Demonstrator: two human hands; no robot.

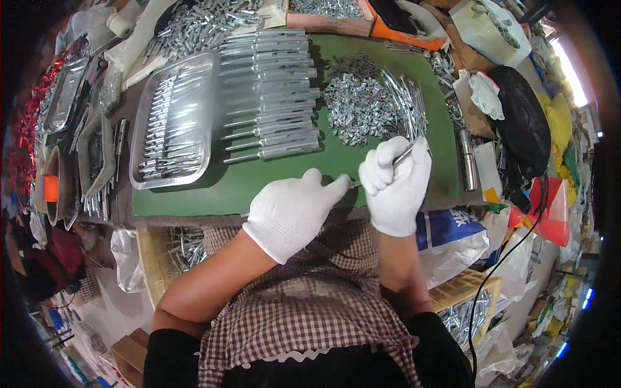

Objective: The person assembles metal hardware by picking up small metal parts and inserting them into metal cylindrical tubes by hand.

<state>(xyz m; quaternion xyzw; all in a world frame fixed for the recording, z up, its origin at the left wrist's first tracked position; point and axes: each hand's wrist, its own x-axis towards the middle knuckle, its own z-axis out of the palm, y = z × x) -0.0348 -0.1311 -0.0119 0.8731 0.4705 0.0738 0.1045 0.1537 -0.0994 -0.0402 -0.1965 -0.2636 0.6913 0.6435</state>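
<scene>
Near the front edge of the green surface [194,197], my right hand [396,184] pinches a thin metal rod [402,155] — tilted, tip toward my left hand [291,210], whose grip closes on its lower end — so both ends stay steady.

The worktop [284,187] is covered in dark green. Both hands wear white knit gloves, the left hand [291,210] and the right hand [396,184] alike, and the thin rod [402,155] in the right one is shiny silver. The pile of small metal parts [359,107] glints silver too, as do the row of long metal pieces [272,90] and the metal tray [174,119]. The apron [310,310] shows a brown-and-white check. A black bag [524,126] sits beside yellow cloth [559,116].
</scene>
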